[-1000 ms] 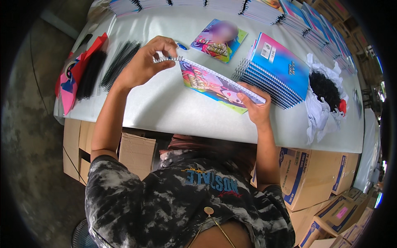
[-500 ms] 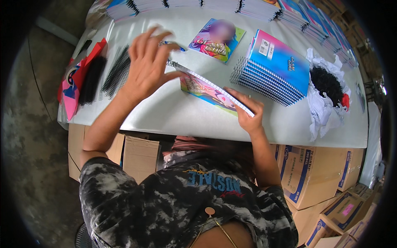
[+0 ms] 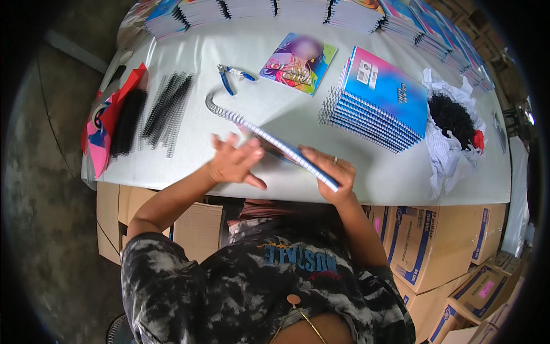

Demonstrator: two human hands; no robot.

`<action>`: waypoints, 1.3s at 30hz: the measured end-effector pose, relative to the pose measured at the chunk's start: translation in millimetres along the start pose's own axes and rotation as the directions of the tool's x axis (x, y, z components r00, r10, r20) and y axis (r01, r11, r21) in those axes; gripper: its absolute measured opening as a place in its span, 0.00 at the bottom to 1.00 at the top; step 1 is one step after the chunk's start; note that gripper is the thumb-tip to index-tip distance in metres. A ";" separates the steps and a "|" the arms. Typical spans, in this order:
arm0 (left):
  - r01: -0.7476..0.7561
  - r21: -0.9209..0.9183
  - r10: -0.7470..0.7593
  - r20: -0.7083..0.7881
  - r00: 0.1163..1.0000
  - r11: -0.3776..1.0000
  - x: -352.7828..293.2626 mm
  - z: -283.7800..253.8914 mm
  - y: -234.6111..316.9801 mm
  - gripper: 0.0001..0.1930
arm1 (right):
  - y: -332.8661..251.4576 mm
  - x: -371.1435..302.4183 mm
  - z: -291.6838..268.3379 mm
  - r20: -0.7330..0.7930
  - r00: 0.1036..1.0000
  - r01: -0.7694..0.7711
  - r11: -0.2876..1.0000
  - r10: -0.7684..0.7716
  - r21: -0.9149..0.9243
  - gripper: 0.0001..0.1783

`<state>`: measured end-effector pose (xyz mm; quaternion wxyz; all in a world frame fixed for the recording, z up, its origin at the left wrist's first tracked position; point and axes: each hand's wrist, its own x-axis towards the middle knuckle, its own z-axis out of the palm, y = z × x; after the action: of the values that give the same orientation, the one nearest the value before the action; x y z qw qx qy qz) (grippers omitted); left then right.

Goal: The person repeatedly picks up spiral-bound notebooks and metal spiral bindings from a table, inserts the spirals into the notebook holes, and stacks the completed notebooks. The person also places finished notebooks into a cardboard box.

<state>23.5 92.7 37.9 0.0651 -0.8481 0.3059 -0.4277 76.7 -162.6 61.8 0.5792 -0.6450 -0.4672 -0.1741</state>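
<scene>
My right hand (image 3: 333,175) grips the lower right end of a notebook (image 3: 286,150), which is held on edge above the table with its spine up. From the spine's far left end a dark wire spiral coil (image 3: 215,106) sticks out and curls upward. My left hand (image 3: 238,162) is beside the near face of the notebook, fingers spread, slightly blurred; whether it touches the cover is unclear. Beyond the coil lie blue-handled pliers (image 3: 230,77), jaws pointing away. A loose colourful cover (image 3: 298,63) rests flat farther back.
A stack of spiral notebooks (image 3: 378,103) stands to the right, beside crumpled cloth with black coil scraps (image 3: 451,117). Loose spiral coils (image 3: 167,109) and a red and pink pouch (image 3: 101,126) lie at left. Notebook stacks (image 3: 298,12) line the far edge; cardboard boxes (image 3: 435,246) sit below.
My left hand has come down and nearer from above the coil to the notebook's near side, uncovering the pliers. The notebook has turned more edge-on, and the coil's free end now shows.
</scene>
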 end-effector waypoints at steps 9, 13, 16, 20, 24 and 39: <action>-0.110 0.043 0.110 -0.010 0.994 0.993 9.2 -11.2 8.5 0.55 | -1.6 -6.6 1.7 -0.016 1.000 0.003 1.000 -0.002 0.011 0.16; 0.370 -0.001 -0.340 -0.400 0.851 0.929 69.8 -26.4 -40.5 0.57 | -10.6 0.5 6.0 0.080 0.997 0.008 0.999 -0.012 0.053 0.16; 0.290 -0.234 -0.288 0.043 0.957 0.928 -12.1 9.6 28.5 0.56 | -8.0 -3.3 11.9 0.014 1.000 0.023 0.999 -0.023 0.034 0.16; 0.077 -0.121 -0.104 -0.237 0.966 0.990 16.5 -16.2 18.7 0.45 | -12.1 -1.6 5.4 0.036 0.999 0.001 1.000 -0.002 0.029 0.16; 0.276 -0.390 -0.355 -0.144 0.924 0.878 9.1 9.1 44.1 0.46 | -8.1 -4.9 11.9 0.011 1.000 0.000 0.999 0.000 0.045 0.18; -0.037 -0.307 -0.006 -0.137 0.991 0.951 40.1 -9.2 47.8 0.52 | -9.0 4.8 15.3 0.043 0.999 -0.012 0.999 0.010 0.032 0.19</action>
<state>12.2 32.6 53.3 -0.0861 -0.8142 0.3793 -0.4310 67.0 -147.7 66.6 0.5802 -0.6418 -0.4787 -0.1493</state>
